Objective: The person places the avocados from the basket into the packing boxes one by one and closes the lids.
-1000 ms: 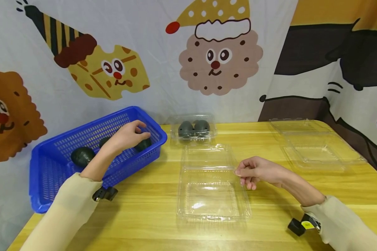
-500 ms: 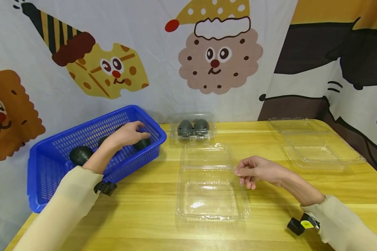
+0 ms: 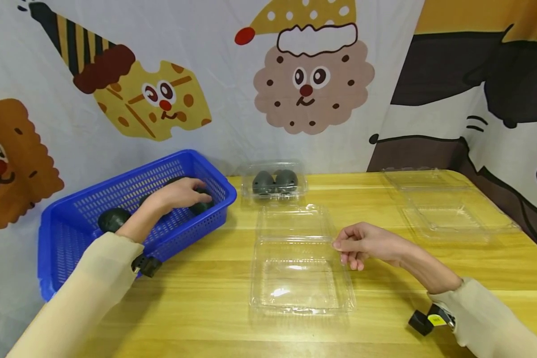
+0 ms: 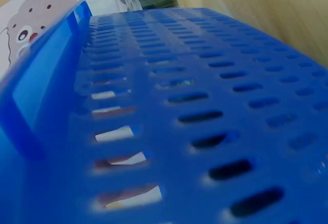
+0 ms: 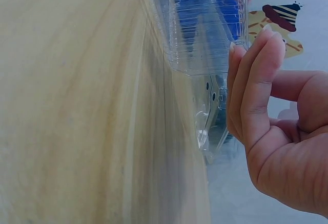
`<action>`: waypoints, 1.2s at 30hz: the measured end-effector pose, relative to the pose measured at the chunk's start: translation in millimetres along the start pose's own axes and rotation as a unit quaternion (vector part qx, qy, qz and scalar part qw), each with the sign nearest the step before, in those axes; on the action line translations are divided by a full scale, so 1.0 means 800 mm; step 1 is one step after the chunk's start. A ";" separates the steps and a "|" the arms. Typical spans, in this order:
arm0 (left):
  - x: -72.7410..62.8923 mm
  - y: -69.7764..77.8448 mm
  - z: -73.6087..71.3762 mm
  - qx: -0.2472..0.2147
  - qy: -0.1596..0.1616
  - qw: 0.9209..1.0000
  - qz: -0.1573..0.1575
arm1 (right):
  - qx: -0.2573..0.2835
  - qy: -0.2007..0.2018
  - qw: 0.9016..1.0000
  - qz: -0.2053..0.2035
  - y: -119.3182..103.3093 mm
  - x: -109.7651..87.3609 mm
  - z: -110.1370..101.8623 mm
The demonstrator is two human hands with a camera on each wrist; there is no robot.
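Observation:
In the head view my left hand (image 3: 179, 194) is inside the blue basket (image 3: 136, 186), thumb and fingers curved over a dark green avocado (image 3: 201, 206) at its right end. The far fingertips are hidden. More avocados lie in the basket, one (image 3: 113, 219) left of my wrist. My right hand (image 3: 369, 244) pinches the right edge of an unfolded clear plastic clamshell box (image 3: 302, 278), near its hinge. In the right wrist view that box (image 5: 205, 39) is at my fingertips. The left wrist view shows only the basket's slotted wall (image 4: 169, 101), not my hand.
A closed clear box (image 3: 275, 181) with two avocados visible stands at the back of the wooden table (image 3: 215, 308). Another unfolded clear box (image 3: 456, 214) lies at the right. A cartoon-printed cloth (image 3: 232, 79) hangs behind the table.
My left hand has lowered onto the avocado at the basket's right end, its thumb and fingers closing around it. The right hand and the box it pinches stay in place.

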State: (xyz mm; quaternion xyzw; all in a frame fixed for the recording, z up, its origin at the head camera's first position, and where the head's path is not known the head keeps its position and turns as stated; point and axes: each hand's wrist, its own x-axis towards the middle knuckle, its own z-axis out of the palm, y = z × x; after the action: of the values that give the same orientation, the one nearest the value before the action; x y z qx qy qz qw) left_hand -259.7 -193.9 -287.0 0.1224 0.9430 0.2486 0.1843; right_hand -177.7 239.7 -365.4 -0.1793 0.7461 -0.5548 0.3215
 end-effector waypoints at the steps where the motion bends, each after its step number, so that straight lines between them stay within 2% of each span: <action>1: 0.000 -0.001 0.000 0.002 0.000 1.000 0.001 | 0.000 0.000 1.000 0.000 0.000 0.000 0.000; 7: 0.003 -0.006 0.000 0.018 -0.008 1.000 0.010 | 0.001 0.000 1.000 0.000 0.000 -0.001 0.000; 21: 0.003 -0.012 -0.003 0.071 -0.022 0.997 -0.019 | 0.004 -0.003 1.000 -0.004 0.000 -0.002 0.001; 29: 0.004 -0.011 0.002 0.035 -0.087 0.994 -0.059 | 0.004 -0.002 1.000 -0.004 -0.001 -0.002 0.001; 36: 0.005 -0.011 0.007 0.006 -0.092 0.994 -0.058 | 0.004 -0.003 1.000 -0.002 -0.001 -0.001 0.000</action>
State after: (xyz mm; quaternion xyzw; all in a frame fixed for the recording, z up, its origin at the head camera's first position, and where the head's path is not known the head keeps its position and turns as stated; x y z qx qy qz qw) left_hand -262.4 -197.5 -296.9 0.0906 0.9290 0.2193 0.2839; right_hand -176.9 239.9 -364.7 -0.1811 0.7426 -0.5582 0.3228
